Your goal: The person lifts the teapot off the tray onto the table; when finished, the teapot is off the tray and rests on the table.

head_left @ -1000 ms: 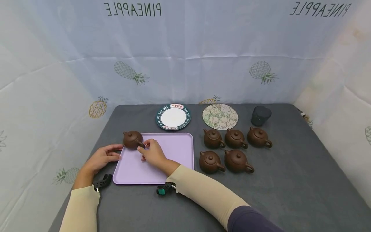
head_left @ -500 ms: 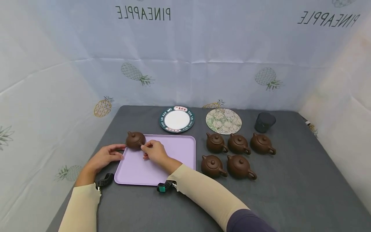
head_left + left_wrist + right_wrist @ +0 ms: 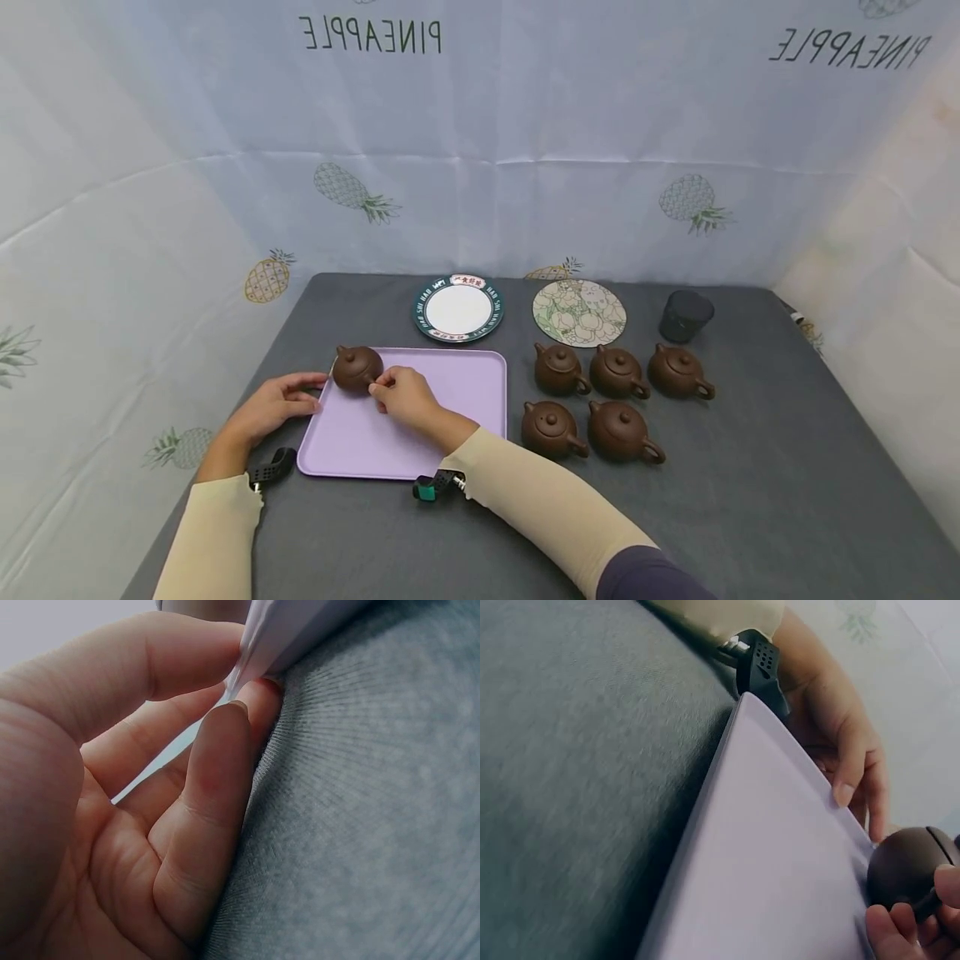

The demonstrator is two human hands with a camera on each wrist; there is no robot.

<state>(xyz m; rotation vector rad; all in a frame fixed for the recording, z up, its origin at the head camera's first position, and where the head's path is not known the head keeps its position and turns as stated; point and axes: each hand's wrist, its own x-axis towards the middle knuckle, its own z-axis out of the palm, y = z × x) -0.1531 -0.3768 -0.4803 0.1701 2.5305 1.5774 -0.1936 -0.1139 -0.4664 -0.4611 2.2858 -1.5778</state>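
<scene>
My right hand (image 3: 408, 396) pinches the handle of a dark brown teapot (image 3: 356, 368) at the back left corner of the lilac tray (image 3: 442, 400). The teapot stands upright, its spout toward the back left; the fingers partly cover its handle. In the right wrist view, the rounded teapot body (image 3: 904, 866) shows beside the pinching fingertips (image 3: 889, 930). My left hand (image 3: 266, 408) rests at the tray's left edge with fingers extended. Seen from the left wrist, the thumb (image 3: 191, 656) touches the tray's side wall (image 3: 259, 645), and the lower fingers lie against the grey cloth.
Right of the tray, several matching teapots stand in two rows, including a front one (image 3: 550, 431) and a back one (image 3: 678, 371). Behind them are a green-rimmed plate (image 3: 459, 308), a round patterned mat (image 3: 579, 312) and a dark cup (image 3: 686, 316). A pineapple-print curtain (image 3: 480, 208) encloses the table.
My right hand has shifted the teapot slightly right and toward me, further onto the tray. The left hand stays at the tray's edge. The head view has tilted a little.
</scene>
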